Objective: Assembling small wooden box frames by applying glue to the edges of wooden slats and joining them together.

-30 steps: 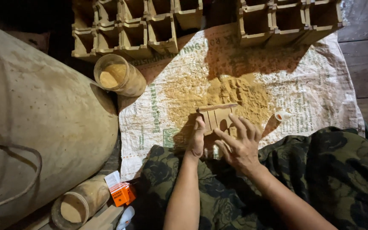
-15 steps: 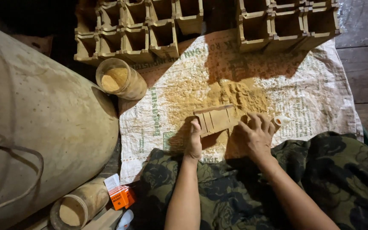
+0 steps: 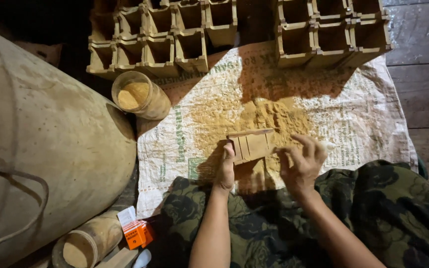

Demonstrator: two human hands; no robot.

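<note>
A small wooden box mould [image 3: 250,145] rests on a heap of yellow-brown powder [image 3: 254,116] spread over a white woven sack [image 3: 353,124]. My left hand [image 3: 225,168] grips the mould's left end. My right hand [image 3: 301,161] is at the mould's right end, fingers curled over the powder, with a small pale object [image 3: 327,145] at its fingertips; what that object is cannot be told. Both forearms reach out over camouflage-patterned cloth [image 3: 388,213] on my lap.
Rows of square wooden moulds [image 3: 175,34] and a second group of wooden moulds [image 3: 333,34] stand at the back. A jar of powder [image 3: 140,95] lies left of the sack beside a big tan sack [image 3: 40,149]. A bamboo tube [image 3: 83,245] and an orange packet [image 3: 137,233] lie at lower left.
My right hand has slid from on top of the mould to its right end. The mould now lies flatter and more level, and the view has shifted slightly.
</note>
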